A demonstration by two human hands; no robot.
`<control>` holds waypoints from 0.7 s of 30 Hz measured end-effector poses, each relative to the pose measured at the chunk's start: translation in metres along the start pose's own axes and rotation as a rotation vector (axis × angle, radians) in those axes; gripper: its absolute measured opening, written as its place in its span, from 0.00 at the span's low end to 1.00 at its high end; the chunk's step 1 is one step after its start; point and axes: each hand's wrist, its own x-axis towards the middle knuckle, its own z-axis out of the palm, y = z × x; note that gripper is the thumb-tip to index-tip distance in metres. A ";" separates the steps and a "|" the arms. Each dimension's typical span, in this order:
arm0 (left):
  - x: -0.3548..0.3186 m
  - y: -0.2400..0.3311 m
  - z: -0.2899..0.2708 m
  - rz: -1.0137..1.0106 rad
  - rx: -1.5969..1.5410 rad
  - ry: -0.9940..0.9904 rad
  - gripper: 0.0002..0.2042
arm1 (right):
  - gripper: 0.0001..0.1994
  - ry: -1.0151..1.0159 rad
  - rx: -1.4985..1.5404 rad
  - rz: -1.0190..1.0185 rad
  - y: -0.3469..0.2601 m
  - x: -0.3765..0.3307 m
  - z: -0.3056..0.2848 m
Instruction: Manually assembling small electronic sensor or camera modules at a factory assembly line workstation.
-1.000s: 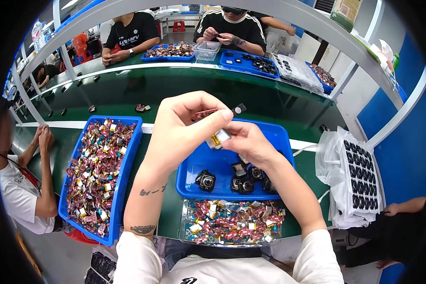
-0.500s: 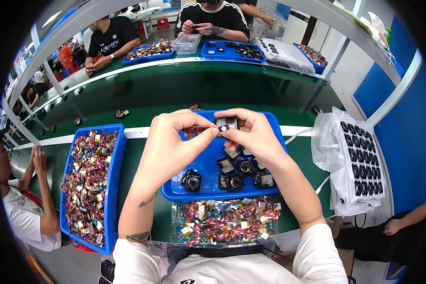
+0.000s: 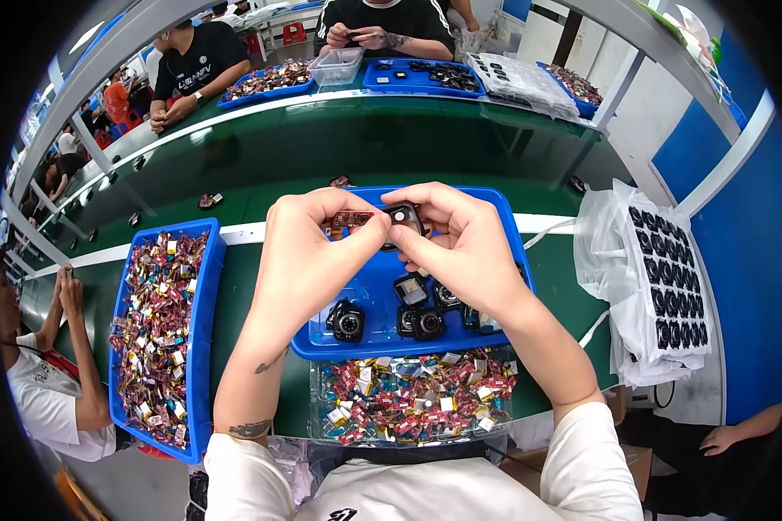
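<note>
Both my hands are raised over a blue tray, their fingertips meeting. Pinched in my left hand is a small red circuit board, partly covered by the fingers. My right hand grips a black camera housing with its cavity facing up, and a small white round spot shows there. The board sits at the housing's left, and whether a wire joins them is hidden by my thumbs. Below, in the tray, lie several black camera units, among them one with its lens up and one with a pale square back.
A clear tray of red boards stands nearest me. At left is a deep blue bin heaped with similar boards. White trays of black parts are stacked at right. Co-workers sit across the green conveyor and at left.
The housing has tilted and moved slightly left, closer to my left fingers. The board, still pinched, has shifted a little. Small boards on the conveyor have shifted left in the picture.
</note>
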 end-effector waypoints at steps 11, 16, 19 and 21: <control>-0.001 0.001 -0.001 -0.036 -0.044 0.021 0.06 | 0.12 -0.007 0.034 0.004 -0.001 -0.002 0.004; -0.001 0.001 0.000 -0.052 -0.051 0.022 0.06 | 0.11 0.008 0.036 -0.007 -0.001 -0.002 0.004; -0.002 0.001 0.000 -0.060 -0.090 0.050 0.08 | 0.11 0.005 0.043 -0.025 -0.001 -0.003 0.006; -0.001 0.001 0.001 -0.058 -0.085 0.059 0.08 | 0.11 0.005 0.039 -0.024 -0.002 -0.003 0.005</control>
